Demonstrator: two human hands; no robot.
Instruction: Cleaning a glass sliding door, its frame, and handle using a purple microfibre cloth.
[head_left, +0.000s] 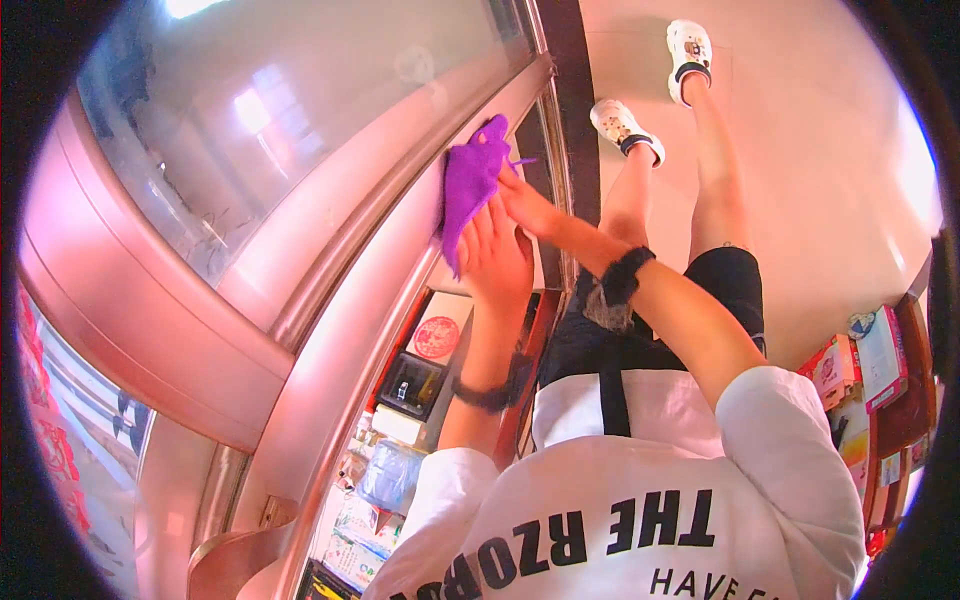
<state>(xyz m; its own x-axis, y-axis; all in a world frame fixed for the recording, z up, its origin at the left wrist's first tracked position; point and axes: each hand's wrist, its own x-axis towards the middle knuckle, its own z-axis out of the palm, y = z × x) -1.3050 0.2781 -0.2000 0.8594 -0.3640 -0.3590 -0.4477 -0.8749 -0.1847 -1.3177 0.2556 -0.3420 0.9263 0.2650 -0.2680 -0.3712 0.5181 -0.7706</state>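
A bunched purple cloth (472, 176) lies against the wide, shiny metal frame (397, 206) of a glass door or window. My left hand (495, 259) has its fingers on the lower part of the cloth, the fingertips at its edge. Just beside it, my right hand (529, 206) grips the cloth from the right, with some of its fingers hidden by the folds. Both wrists wear dark fuzzy bands. Above the cloth, a glass pane (300, 112) reflects bright windows.
A curved metal crossbar (150, 315) runs off left. Below it, another pane (67, 450) bears red decoration. Past the frame's edge stand a black box (411, 385) and a bluish water bottle (390, 474). At right, cartons (881, 360) sit on wooden furniture (904, 375). My clog-clad feet (626, 131) rest on tiled floor (817, 187).
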